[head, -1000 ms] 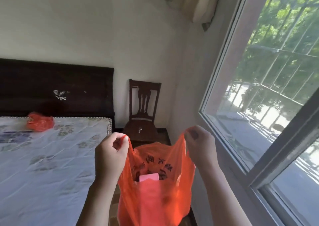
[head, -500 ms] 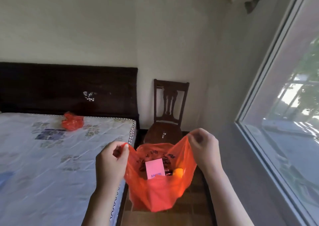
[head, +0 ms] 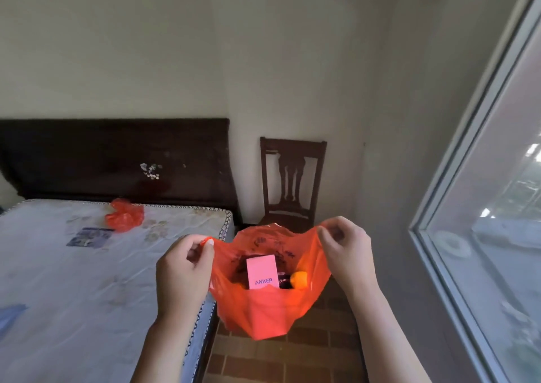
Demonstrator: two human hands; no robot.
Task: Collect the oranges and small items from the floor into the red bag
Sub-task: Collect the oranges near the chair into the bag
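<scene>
I hold the red plastic bag up in front of me, its mouth stretched wide. My left hand pinches the left handle and my right hand pinches the right one. Inside the bag a small box stands upright with blue lettering on it. An orange lies to its right, and a dark item sits between them, too hidden to tell what it is. The bag hangs above the brick-patterned floor.
A bed with a pale patterned mattress and a dark headboard fills the left. A second crumpled red bag lies on it. A dark wooden chair stands against the wall behind the bag. A large window runs along the right.
The view has tilted down and left, so less window shows. My hands have spread apart and opened the bag's mouth wider, so the box and the orange inside show.
</scene>
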